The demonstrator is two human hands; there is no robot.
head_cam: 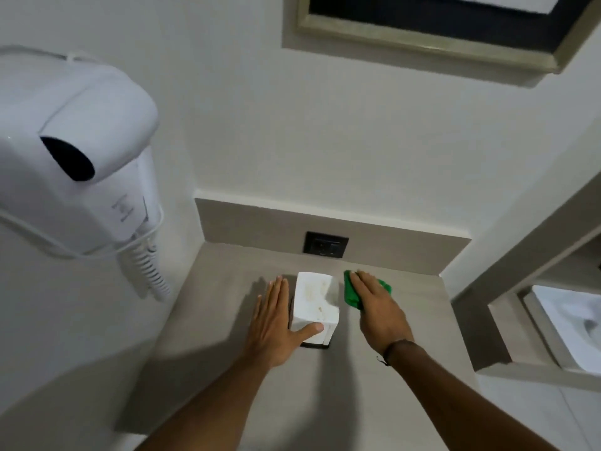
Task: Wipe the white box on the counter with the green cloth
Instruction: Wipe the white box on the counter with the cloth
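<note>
A white box [313, 297] with faint yellowish stains on top stands on the grey counter [227, 307], on a dark base. My left hand [276, 323] lies flat against the box's left side, fingers straight, thumb pressed on its near corner. My right hand [379, 307] rests palm down on the green cloth [351, 292], which lies on the counter just right of the box. The cloth is partly hidden under the fingers.
A white wall-mounted hair dryer [74, 157] with a coiled cord hangs at the left. A dark socket [325, 245] sits in the backsplash behind the box. A framed mirror [439, 27] hangs above. A white basin [566, 323] lies lower right.
</note>
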